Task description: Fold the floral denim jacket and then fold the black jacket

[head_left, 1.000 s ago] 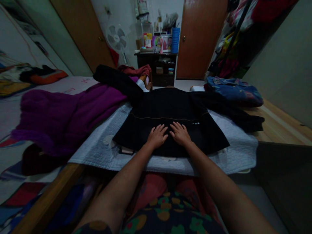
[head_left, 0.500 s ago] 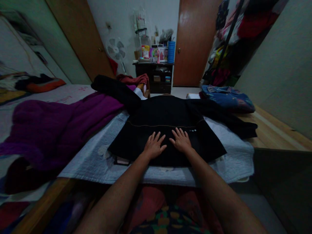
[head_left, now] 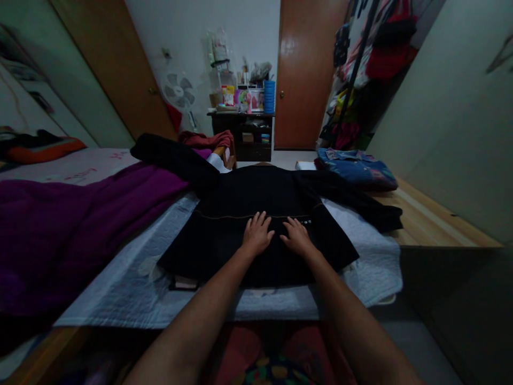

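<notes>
A black long-sleeved jacket [head_left: 224, 248] lies spread out in front of me, its hem toward me and a sleeve stretched to each side. A thin brown seam crosses it, with small pale dots near the right end. My left hand [head_left: 257, 234] rests flat on the jacket just left of its middle, fingers extended. Close by on the right, my right hand [head_left: 296, 236] lies palm down on the same cloth, fingers spread. Neither hand grips anything. Under the jacket is a light blue quilted cover [head_left: 132, 299].
Purple cloth [head_left: 92, 224] is heaped on the left. A folded denim garment [head_left: 356, 168] lies at the right, beside a wooden board [head_left: 436, 224]. Farther back are a dark cabinet [head_left: 224, 125], a white fan [head_left: 179, 90] and a brown door [head_left: 298, 80].
My left hand has slid slightly forward over the jacket to the brown seam. The right hand stays flat on the cloth. The camera view has turned a little to the right.
</notes>
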Available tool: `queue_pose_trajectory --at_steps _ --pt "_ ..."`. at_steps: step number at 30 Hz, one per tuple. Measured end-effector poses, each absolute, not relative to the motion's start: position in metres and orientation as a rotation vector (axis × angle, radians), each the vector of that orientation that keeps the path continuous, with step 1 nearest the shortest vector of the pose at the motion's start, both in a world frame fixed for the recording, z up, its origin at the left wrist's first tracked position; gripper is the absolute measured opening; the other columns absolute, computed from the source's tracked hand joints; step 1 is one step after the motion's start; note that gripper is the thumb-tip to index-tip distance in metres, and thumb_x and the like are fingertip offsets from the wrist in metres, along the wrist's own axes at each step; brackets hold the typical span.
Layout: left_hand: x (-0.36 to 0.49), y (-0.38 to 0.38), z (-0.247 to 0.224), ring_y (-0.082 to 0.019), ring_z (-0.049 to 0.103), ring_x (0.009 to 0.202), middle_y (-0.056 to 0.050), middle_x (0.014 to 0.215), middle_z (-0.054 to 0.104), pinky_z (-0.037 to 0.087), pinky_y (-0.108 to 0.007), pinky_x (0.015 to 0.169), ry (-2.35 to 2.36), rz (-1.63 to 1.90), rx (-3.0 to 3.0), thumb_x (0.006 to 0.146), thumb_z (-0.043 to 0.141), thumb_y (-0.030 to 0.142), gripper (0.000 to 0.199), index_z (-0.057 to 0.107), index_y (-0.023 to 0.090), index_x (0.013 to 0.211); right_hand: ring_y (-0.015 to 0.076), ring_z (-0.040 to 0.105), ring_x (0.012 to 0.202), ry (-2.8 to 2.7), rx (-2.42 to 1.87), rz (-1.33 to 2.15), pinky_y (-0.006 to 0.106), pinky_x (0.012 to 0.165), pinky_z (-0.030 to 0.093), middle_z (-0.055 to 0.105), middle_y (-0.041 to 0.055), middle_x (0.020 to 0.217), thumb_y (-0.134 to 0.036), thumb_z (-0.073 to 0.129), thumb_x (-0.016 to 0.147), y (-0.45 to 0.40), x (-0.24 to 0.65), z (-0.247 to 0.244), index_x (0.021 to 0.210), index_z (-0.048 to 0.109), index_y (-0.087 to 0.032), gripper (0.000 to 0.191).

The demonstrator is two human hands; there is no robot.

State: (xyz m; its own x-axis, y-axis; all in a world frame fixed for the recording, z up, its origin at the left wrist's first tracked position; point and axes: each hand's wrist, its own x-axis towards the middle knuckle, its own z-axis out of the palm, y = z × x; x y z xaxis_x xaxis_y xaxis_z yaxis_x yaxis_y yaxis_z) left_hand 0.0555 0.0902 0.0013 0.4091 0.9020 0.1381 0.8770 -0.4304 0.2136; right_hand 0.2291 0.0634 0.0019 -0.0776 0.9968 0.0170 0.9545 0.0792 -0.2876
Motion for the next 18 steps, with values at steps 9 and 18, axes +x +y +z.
queue_pose_trajectory --at_steps 9,18 --pt "0.059 0.096 -0.023 -0.031 0.013 0.146 -0.007 0.159 0.021 0.018 -0.053 0.114 1.620 0.237 2.530 0.091 0.041 0.054 0.062 0.038 0.025 0.145 0.0232 0.056 0.114 -1.743 -1.789 -0.011 0.036 0.103 0.039 0.064 0.0132 0.120 -0.023 0.050 0.087 0.049 0.316 0.058 0.113 0.063 -0.013 0.031" --pt "0.061 0.098 -0.025 -0.032 0.017 0.145 -0.008 0.157 0.025 0.021 -0.052 0.113 1.646 0.217 2.579 0.092 0.040 0.053 0.061 0.039 0.025 0.145 0.0247 0.056 0.114 -1.788 -1.993 0.153 0.035 0.097 0.041 0.063 0.0131 0.123 -0.024 0.056 0.082 0.037 0.351 0.037 0.125 0.057 -0.015 0.044"
